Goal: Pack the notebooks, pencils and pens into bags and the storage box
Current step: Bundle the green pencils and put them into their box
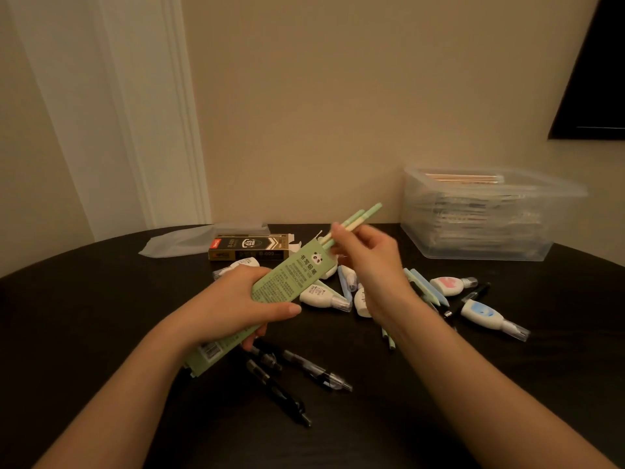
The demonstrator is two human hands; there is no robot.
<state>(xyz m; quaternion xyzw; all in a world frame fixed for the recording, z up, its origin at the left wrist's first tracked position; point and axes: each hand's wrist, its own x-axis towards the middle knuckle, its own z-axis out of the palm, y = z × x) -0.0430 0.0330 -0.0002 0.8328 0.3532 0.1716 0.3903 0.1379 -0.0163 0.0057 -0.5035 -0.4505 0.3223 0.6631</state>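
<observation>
Above the desk, the left hand grips a green pencil box; the right hand pinches pastel pencils at that box's open end.

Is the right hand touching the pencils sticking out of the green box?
Touching. Head view: the right hand pinches the pencils just above the mouth of the green box.

The left hand grips a green pencil box, tilted above the dark worktop. The right hand pinches pale green pencils sticking out of its upper end. Black pens lie beneath, white correction tapes lie scattered behind, and a clear storage box stands at the back right.
</observation>
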